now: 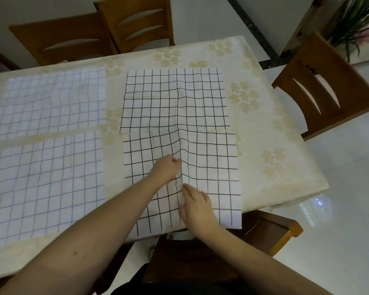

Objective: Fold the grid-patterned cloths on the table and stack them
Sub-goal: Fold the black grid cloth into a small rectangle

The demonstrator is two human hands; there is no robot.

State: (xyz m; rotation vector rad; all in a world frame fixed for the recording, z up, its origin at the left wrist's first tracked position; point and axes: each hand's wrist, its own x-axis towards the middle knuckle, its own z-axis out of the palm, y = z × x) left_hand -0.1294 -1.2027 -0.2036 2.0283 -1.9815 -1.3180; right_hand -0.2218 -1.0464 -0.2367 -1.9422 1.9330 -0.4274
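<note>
Several white grid-patterned cloths lie flat on the table (264, 133). The near black-grid cloth (213, 167) has a raised ridge running down its middle. My left hand (165, 168) pinches that ridge near the cloth's centre. My right hand (195, 206) lies on the same cloth just below, fingers stretched along the crease. A second black-grid cloth (173, 99) lies behind it, their edges touching. Two faint-grid cloths lie to the left, one far (51, 103) and one near (43, 188).
The table wears a cream flowered covering. Two wooden chairs (94, 33) stand at the far side, one chair (328, 86) at the right, and a chair seat (271, 231) sits below the near edge. A potted plant (354, 20) stands at the top right.
</note>
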